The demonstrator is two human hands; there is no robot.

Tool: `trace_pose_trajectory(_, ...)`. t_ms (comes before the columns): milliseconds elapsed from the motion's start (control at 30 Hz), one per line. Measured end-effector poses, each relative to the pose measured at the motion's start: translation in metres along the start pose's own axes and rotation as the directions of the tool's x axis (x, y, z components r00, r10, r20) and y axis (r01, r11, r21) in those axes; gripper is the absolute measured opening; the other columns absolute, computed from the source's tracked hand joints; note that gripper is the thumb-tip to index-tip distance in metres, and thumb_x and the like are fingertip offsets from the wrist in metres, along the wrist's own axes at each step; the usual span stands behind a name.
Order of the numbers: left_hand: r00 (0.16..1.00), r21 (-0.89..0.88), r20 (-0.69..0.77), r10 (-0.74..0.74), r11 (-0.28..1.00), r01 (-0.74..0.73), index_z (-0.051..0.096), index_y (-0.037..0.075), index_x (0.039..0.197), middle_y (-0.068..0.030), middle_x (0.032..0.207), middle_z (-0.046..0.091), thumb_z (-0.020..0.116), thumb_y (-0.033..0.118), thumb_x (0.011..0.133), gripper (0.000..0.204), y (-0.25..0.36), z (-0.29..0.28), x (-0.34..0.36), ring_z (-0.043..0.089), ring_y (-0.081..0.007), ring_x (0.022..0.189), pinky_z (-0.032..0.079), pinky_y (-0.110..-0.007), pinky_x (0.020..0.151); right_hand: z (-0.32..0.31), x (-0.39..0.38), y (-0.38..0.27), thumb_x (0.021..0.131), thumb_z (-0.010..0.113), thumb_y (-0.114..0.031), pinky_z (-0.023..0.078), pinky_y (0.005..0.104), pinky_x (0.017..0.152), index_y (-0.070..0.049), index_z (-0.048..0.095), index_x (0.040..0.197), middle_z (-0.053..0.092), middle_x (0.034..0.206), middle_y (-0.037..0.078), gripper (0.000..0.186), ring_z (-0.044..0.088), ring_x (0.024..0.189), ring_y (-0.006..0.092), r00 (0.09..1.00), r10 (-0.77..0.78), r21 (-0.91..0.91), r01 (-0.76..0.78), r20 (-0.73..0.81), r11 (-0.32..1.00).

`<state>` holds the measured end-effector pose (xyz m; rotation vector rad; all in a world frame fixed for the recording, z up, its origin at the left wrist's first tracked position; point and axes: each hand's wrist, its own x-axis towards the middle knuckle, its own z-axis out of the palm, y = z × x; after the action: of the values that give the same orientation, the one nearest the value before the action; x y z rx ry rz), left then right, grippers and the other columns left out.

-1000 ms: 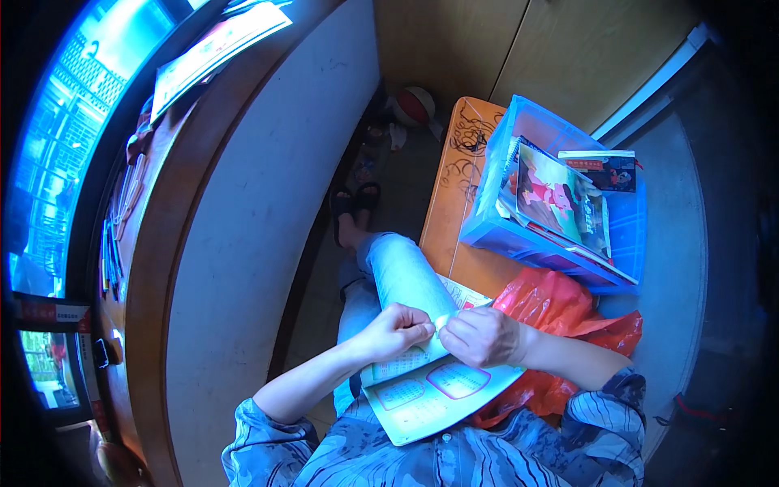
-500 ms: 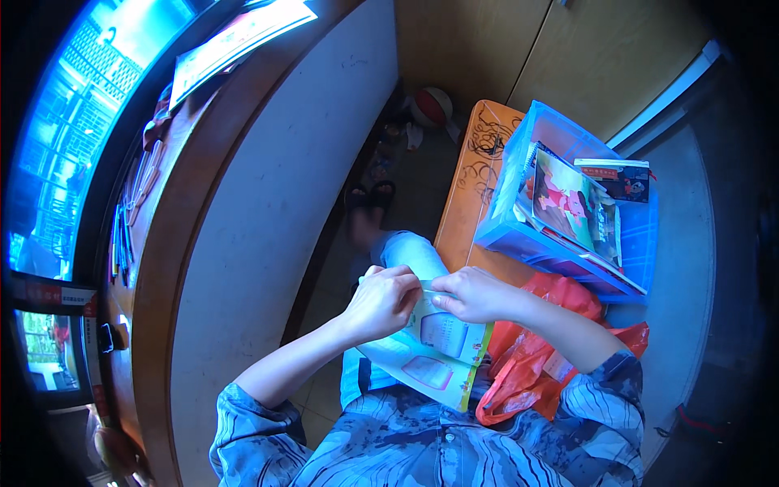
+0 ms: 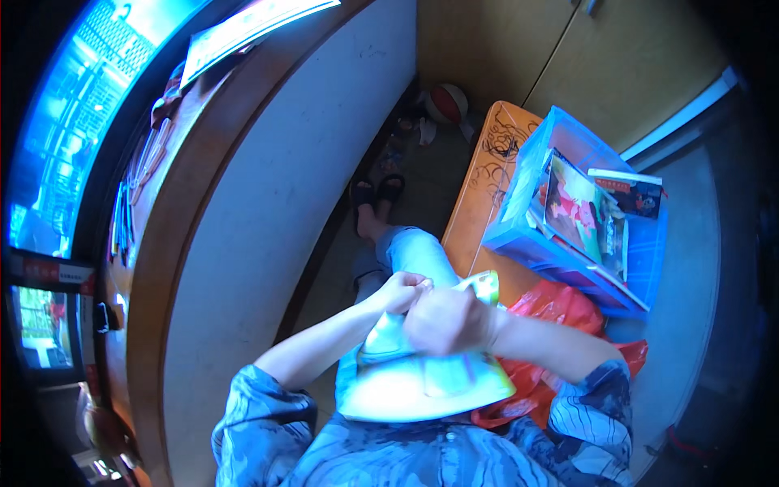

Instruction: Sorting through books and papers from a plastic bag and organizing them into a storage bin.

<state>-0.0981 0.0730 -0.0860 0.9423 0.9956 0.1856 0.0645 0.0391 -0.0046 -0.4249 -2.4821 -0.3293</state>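
A printed paper sheet (image 3: 422,394) with a green-yellow edge lies bent over my lap, glaring white on its lower part. My left hand (image 3: 402,294) pinches at its upper edge, thumb and forefinger together. Close against it, my right hand (image 3: 446,321) is closed in a fist on the sheet and smeared by motion, so its exact hold is hidden. One coloured corner of the paper sticks up beyond the right hand. Beneath the sheet are my legs in light blue trousers (image 3: 418,252).
On the right, an orange scribbled bench (image 3: 479,195) carries a blue plastic crate (image 3: 519,235) of books (image 3: 580,203). A red plastic bag (image 3: 560,308) lies by my right forearm. Left stands a wooden-edged desk (image 3: 191,187) with pens (image 3: 122,223). A ball (image 3: 446,105) rests on the floor.
The right hand has turned and moved down and left across the sheet. The sheet has bent, its printed frames now mostly lost in glare and blur. The view has shifted slightly.
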Motion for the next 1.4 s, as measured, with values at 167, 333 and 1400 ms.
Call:
trace_pose_trajectory(167, 0.995, 0.149, 0.029, 0.095, 0.984, -0.098, 0.069, 0.005, 0.094, -0.0027, 0.085, 0.064, 0.048, 0.033, 0.098, 0.035, 0.013, -0.053, -0.014, 0.056, -0.0097, 0.084, 0.045, -0.027, 0.077, 0.011, -0.045, 0.007, 0.079, 0.062, -0.010, 0.046, 0.0324, 0.051, -0.003, 0.058, 0.070, 0.057, 0.062, 0.008, 0.012, 0.060, 0.057, 0.0212, 0.757, 0.607, 0.295, -0.654, 0.241, 0.697)
trace_pose_trajectory(333, 0.968, 0.042, -0.097, 0.232, 0.972, -0.229, 0.051, 0.009, 0.127, -0.0066, 0.113, 0.060, 0.046, 0.039, 0.098, 0.043, 0.008, -0.067, -0.014, 0.054, -0.0156, 0.107, 0.042, -0.030, 0.094, 0.013, -0.099, 0.001, 0.089, 0.056, -0.016, 0.045, 0.0330, 0.057, 0.000, 0.059, 0.081, 0.058, 0.066, 0.010, 0.018, 0.059, 0.063, 0.0190, 0.259, 0.871, 0.477, -0.878, 0.417, 0.032)
trace_pose_trajectory(1400, 0.931, 0.170, -0.190, 0.311, 0.945, -0.281, 0.020, -0.014, 0.135, -0.0327, 0.126, 0.044, 0.066, 0.048, 0.083, 0.093, -0.002, 0.073, -0.051, 0.056, -0.0371, 0.110, 0.047, -0.039, 0.090, -0.007, -0.087, -0.058, 0.097, 0.051, -0.029, 0.050, 0.0244, 0.078, -0.003, 0.058, 0.113, 0.064, 0.103, 0.005, 0.031, 0.061, 0.087, 0.0102, -0.054, 0.666, 0.650, -0.168, 0.744, -0.741)
